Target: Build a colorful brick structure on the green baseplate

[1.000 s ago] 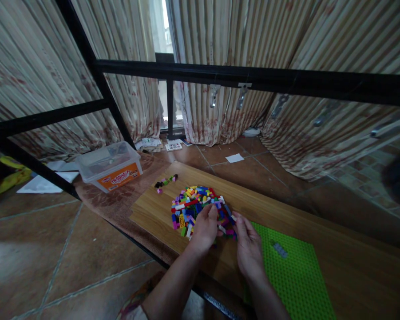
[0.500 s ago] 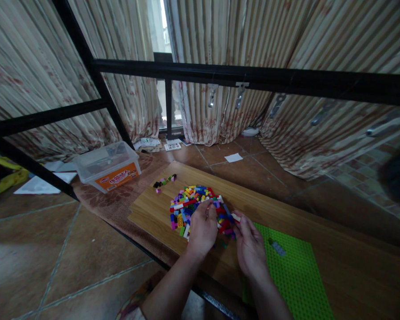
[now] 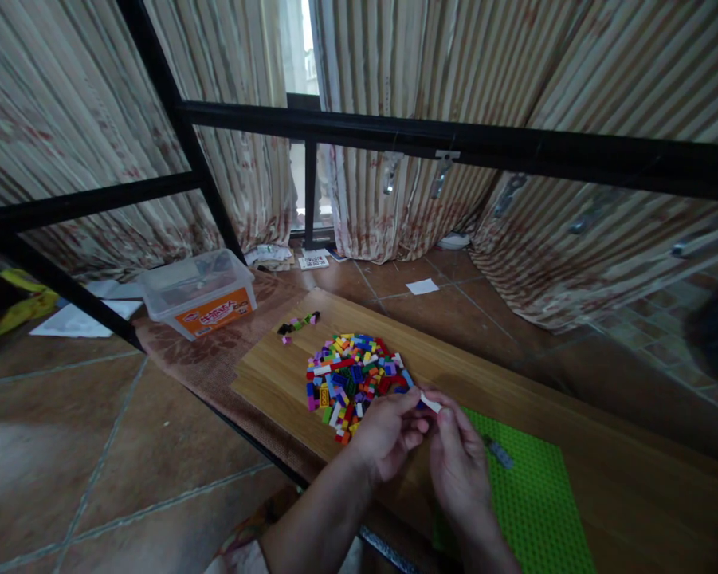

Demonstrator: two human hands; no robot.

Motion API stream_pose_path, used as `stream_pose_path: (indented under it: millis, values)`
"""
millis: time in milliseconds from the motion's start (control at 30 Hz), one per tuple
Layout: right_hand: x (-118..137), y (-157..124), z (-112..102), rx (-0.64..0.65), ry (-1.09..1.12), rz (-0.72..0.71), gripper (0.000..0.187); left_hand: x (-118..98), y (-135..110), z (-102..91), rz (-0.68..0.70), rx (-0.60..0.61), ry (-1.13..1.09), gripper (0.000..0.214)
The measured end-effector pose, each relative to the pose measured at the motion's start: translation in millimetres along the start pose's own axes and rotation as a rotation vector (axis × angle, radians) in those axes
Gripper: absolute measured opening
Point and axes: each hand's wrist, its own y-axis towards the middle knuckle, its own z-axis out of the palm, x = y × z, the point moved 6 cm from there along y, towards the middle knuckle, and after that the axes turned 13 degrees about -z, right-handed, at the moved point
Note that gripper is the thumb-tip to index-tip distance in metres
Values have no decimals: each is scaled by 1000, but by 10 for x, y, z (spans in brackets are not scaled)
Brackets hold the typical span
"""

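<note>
A pile of small coloured bricks [image 3: 352, 375] lies on a wooden board [image 3: 275, 383]. Just in front of the pile my two hands meet. My right hand [image 3: 460, 462] pinches a small white brick [image 3: 431, 403] between thumb and fingertips. My left hand [image 3: 388, 430] is curled, its fingertips touching the same spot, and something dark blue shows between the fingers. A green studded baseplate [image 3: 531, 502] lies to the right under my right hand, with one grey brick [image 3: 500, 454] on it.
A few loose dark and purple bricks [image 3: 297, 324] lie at the board's far corner. A clear plastic box [image 3: 197, 293] with an orange label stands on the mat at left. A black metal frame [image 3: 394, 135] crosses above; curtains hang behind. Papers lie on the tiled floor.
Both hands have drawn back from the pile toward me and come together. A white brick now sits in my right fingers. The pile is more exposed.
</note>
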Motion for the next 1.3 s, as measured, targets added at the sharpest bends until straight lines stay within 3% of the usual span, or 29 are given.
stream_pose_path:
  millis: [133, 233, 367, 433, 500, 733, 933, 1033, 1133, 1300]
  values:
    - [-50, 15, -10, -100, 233, 152, 25, 63, 26, 31, 33, 39, 24, 24]
    - [-114, 32, -72, -108, 174, 222, 31, 21, 30, 18, 152, -30, 267, 28]
    - [-67, 123, -222, -43, -336, 12, 38, -206, -88, -57, 385, -348, 896, 16]
    - [-41, 154, -204, 68, -618, -119, 37, -326, -175, -77, 518, -520, 1191, 16]
    - [-63, 154, -135, 183, -767, -213, 35, -380, -213, -96, 582, -617, 1388, 18]
    - [-174, 53, 86, 300, -856, -291, 34, -443, -181, -192, 559, -767, 1658, 28]
    - [24, 66, 123, 291, -780, -311, 33, -595, -269, -228, 504, -848, 1698, 33]
    - [210, 143, -136, 185, -888, -334, 30, -640, -291, -206, 524, -839, 1673, 32]
    - [357, 199, -573, 70, -1083, -305, 28, -564, -264, -114, 583, -704, 1600, 29]
    - [321, 192, -1120, 142, -1299, -147, 28, -84, -178, 177, 623, -376, 1613, 27]
